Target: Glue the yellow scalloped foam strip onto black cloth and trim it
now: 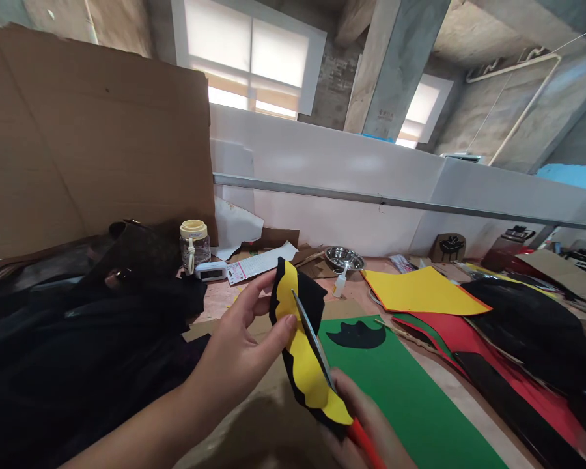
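My left hand (244, 332) pinches a black sheet (313, 301) with a yellow wavy-edged cutout (308, 374) lying over it, the thumb pressing on the yellow face. In my right hand (371, 420) is a pair of scissors (317, 345) with a red-orange handle. One long blade slants up across the yellow piece toward the left thumb; the other blade is hidden behind the sheets. Fingers of the right hand are partly covered by the lower end of the pieces. A black bat-like cutout (356, 335) rests on a green sheet (395, 391) just to the right.
Yellow sheet (424, 291) and red sheet (473, 339) lie to the right, near a black bag-like bundle (532, 326). Behind are a small glue bottle (340, 285), a metal bowl (344, 258) and a jar (194, 244). Dark fabric (102, 365) fills the left; cardboard (97, 143) stands behind it.
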Motion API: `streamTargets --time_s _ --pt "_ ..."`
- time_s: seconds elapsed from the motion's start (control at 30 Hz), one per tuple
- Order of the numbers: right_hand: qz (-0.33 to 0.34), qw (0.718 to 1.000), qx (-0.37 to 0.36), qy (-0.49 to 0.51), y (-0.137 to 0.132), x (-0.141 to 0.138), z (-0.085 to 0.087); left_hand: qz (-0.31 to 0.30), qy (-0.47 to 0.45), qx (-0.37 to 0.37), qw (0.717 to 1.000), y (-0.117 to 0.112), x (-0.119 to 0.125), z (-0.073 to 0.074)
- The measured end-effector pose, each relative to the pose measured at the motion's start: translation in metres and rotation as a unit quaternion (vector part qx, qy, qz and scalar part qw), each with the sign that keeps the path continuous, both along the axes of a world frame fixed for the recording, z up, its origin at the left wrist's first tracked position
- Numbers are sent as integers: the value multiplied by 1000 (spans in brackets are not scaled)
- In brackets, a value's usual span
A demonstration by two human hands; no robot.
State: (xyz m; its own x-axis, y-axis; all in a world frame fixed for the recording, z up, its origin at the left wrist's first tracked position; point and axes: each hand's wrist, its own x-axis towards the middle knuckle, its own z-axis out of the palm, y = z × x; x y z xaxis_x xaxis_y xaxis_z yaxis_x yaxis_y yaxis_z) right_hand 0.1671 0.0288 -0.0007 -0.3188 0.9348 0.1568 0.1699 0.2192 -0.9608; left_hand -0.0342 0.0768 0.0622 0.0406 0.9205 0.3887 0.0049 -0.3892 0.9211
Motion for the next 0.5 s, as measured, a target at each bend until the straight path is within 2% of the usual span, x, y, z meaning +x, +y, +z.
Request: streamTargets --time_s 0.23,0.5 --pt "-9 1000 7 -2 0 2 -11 33 -39 1 999 -7 11 -11" --pt "-18 999 18 -31 -4 4 -6 24 -73 0 997 -8 14 -16"
